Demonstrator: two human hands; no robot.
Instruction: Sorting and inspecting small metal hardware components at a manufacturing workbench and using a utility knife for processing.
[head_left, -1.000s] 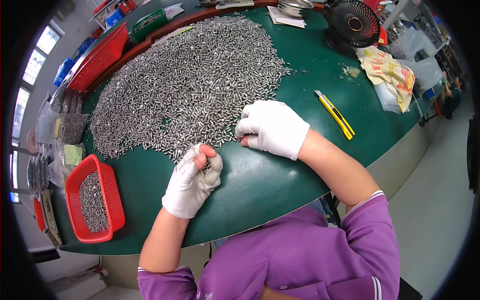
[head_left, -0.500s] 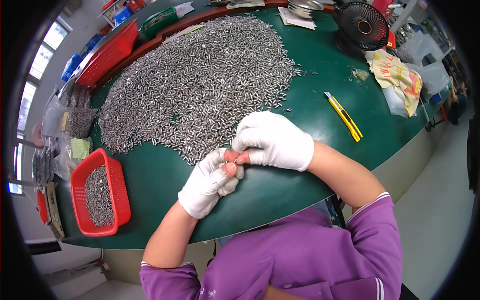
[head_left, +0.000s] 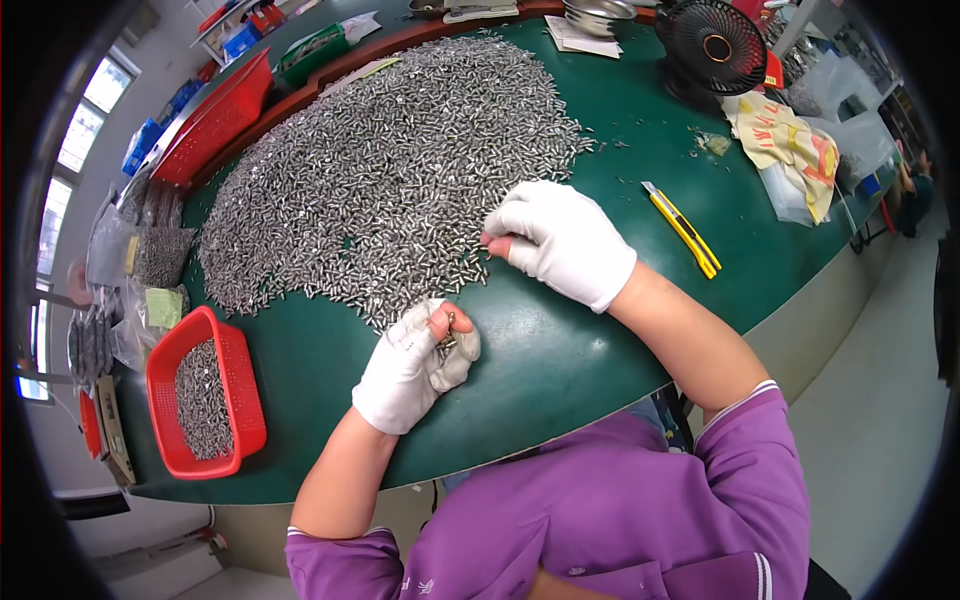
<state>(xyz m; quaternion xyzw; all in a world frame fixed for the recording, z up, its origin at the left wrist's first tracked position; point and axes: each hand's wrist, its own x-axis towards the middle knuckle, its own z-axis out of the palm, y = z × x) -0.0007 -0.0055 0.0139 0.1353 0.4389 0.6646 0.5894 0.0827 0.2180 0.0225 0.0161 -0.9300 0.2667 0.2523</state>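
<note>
A wide heap of small silver cylindrical metal parts (head_left: 390, 170) covers much of the green table. My left hand (head_left: 410, 365), in a white glove with bare thumb and fingertip, is closed just in front of the heap's near edge. Some of the metal parts (head_left: 448, 335) show between its thumb and curled fingers. My right hand (head_left: 565, 240), gloved the same way, reaches to the heap's right edge with thumb and forefinger close together. What lies between those fingertips, if anything, is too small to tell.
A red plastic basket (head_left: 255, 400) with more metal parts stands at the left. To the right lies a yellow utility knife (head_left: 682, 230), blade out. A black fan (head_left: 715, 48) and a printed cloth bag (head_left: 785, 145) are at the far right. Filled plastic bags (head_left: 160, 255) crowd the left edge.
My hands were together, fingertips touching. My right hand has moved away to the far right, to the heap's edge; the left has stayed nearly in place, with metal parts now showing in it.
</note>
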